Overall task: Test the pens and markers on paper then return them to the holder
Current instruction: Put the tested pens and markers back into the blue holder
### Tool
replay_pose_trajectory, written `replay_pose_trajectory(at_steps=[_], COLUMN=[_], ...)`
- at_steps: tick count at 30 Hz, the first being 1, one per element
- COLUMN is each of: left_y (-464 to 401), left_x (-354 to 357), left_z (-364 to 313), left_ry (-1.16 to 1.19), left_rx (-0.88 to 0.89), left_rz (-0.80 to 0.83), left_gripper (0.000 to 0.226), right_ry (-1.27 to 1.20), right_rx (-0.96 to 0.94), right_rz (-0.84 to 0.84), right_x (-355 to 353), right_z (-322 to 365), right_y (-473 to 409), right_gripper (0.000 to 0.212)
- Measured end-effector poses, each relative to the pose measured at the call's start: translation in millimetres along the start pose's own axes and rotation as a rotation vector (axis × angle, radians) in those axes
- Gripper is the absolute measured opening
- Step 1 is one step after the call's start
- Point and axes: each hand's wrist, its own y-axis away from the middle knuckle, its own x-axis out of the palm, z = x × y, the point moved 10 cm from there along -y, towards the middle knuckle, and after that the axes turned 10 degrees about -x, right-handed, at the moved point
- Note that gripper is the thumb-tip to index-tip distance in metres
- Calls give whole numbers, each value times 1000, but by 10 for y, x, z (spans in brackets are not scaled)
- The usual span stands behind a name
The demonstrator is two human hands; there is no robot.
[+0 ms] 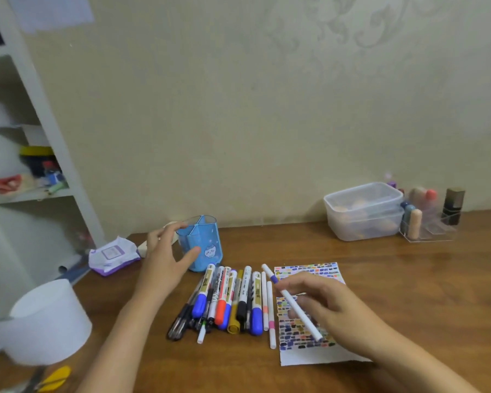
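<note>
Pen holder (203, 245): stands on the desk (394, 293) near its back edge, left of centre.
Left hand (165, 258): just left of the pen holder, fingers (189, 258) at its side.
Pens and markers (230, 300): lie side by side in a row on the desk, in front of the pen holder.
Paper (309, 355): lies flat on the desk, just right of the row.
Right hand (332, 313): over the paper, holding a thin marker (291, 302) slanted above it.
Plastic container (364, 212): at the back right against the wall.
Acrylic organizer (431, 225): just right of the container.
Wipes pack (112, 255): left of the pen holder.
Shelf unit (48, 123): at the far left.
</note>
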Motion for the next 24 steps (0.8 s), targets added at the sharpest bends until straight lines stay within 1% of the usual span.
replay_pose_trajectory(at_steps=[3, 5, 7, 9, 12, 17, 21, 24], left_y=[-84, -149, -220, -285, -358, -485, -492, -517], left_x=[169, 253, 274, 295, 363, 372, 380, 309], left_z=[78, 109, 125, 131, 151, 251, 284, 209], left_ry=[-120, -129, -108, -91, -99, -136, -121, -110], left_rx=[-50, -64, -57, -51, -70, -135, -153, -126], left_rz=[67, 103, 98, 97, 114, 65, 44, -16], left_gripper=[51, 53, 54, 55, 56, 53, 50, 51], right_ry=[-154, -170, -187, -181, -179, -164, -83, -31], right_rx=[61, 40, -4, -19, -19, -14, 47, 70], right_rz=[-49, -105, -146, -169, -169, -211, -244, -252], right_x=[-70, -138, -182, -216, -227, -348, -438, -492], right_z=[-69, -66, -55, -75, -109, -158, -285, -340], right_y=[66, 64, 38, 23, 18, 18, 27, 30], right_gripper=[47, 36, 25, 20, 21, 23, 21, 22])
